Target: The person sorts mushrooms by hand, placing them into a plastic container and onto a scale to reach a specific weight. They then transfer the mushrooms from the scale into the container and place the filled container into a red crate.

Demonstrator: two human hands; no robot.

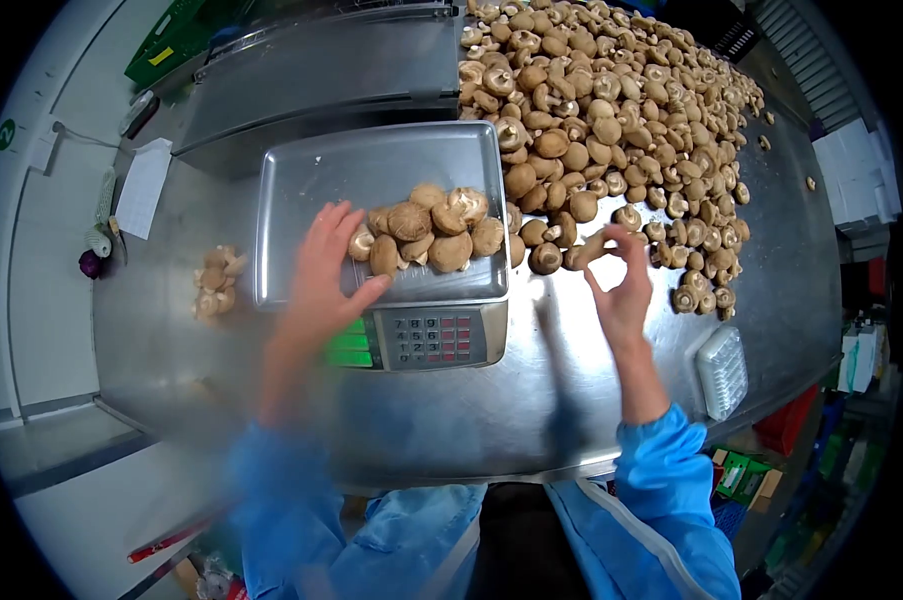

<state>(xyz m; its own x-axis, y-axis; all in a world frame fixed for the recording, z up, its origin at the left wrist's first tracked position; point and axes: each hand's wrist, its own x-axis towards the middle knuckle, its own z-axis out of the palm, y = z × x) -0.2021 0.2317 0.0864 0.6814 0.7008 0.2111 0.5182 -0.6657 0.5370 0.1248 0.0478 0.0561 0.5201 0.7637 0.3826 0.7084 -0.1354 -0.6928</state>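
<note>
1 mushroom point(593, 248) is pinched by the right hand point(625, 288); right of the spread left hand point(323, 262), a mushroom cluster point(410, 221) is held on the weighing tray point(296, 190), rolling probably being checked by its rim point(371, 138).

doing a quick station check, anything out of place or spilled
The small pile of mushrooms left of the scale looks odd, lying apart from the main heap; it may be set aside on purpose.
</note>
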